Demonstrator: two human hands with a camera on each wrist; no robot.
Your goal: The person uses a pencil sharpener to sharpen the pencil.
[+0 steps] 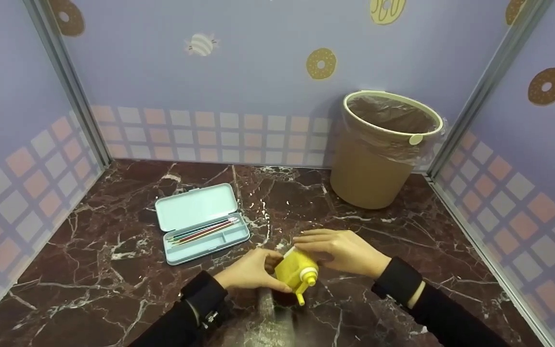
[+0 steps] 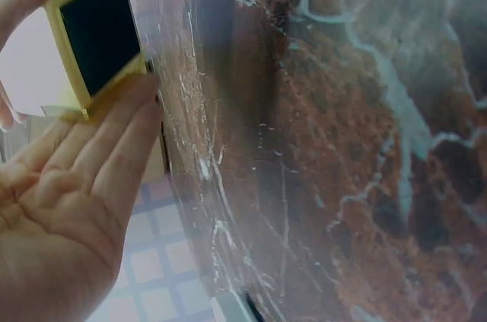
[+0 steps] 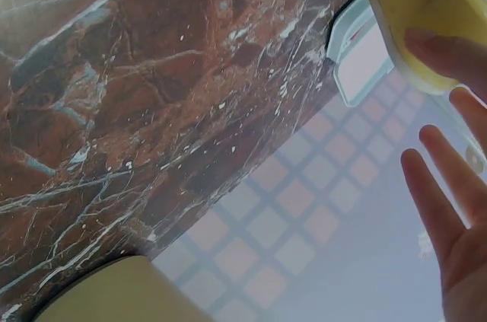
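A yellow hand-crank pencil sharpener (image 1: 297, 268) is held tilted above the table, its crank handle towards me. My left hand (image 1: 253, 272) grips it, thumb on the near side and fingers beyond. In the left wrist view, fairly straight fingers (image 2: 114, 132) lie against the sharpener (image 2: 99, 40), beside a dark panel. My right hand (image 1: 342, 251) is at its right side. The right wrist view shows that thumb touching the sharpener (image 3: 403, 10), while the other fingers (image 3: 437, 192) extend loosely away from it.
An opened light-blue pencil case (image 1: 207, 246) with several pencils (image 1: 203, 231) lies at the left on the dark marbled table (image 1: 113, 289). A tan waste bin (image 1: 369, 168) lined with a clear bag stands at the back right. Patterned walls (image 1: 258, 62) enclose the sides and back.
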